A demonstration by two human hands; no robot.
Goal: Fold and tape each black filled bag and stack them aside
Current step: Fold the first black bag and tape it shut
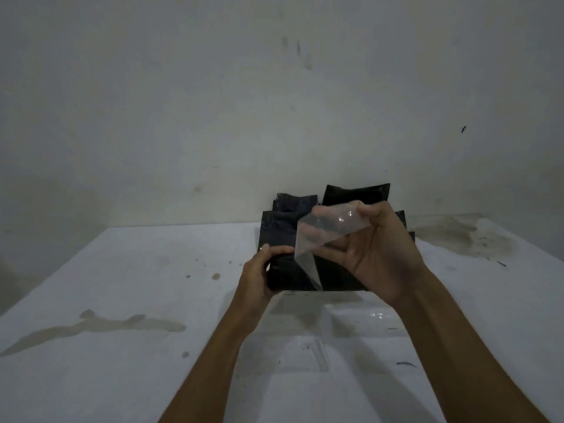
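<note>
A folded black filled bag (290, 276) is held above the white table. My left hand (259, 273) grips its left end, thumb on top. My right hand (375, 248) pinches the upper end of a wide strip of clear tape (314, 239). The strip hangs slanted down across the bag's front, and its lower tip reaches the bag's bottom edge. Behind my hands, several more black filled bags (357, 195) stand in a cluster against the wall, partly hidden by my hands.
The white table (128, 285) carries brownish stains at the left and back right. Clear plastic pieces (308, 352) lie flat on the table under my forearms. A grey-white wall (213, 117) closes the back.
</note>
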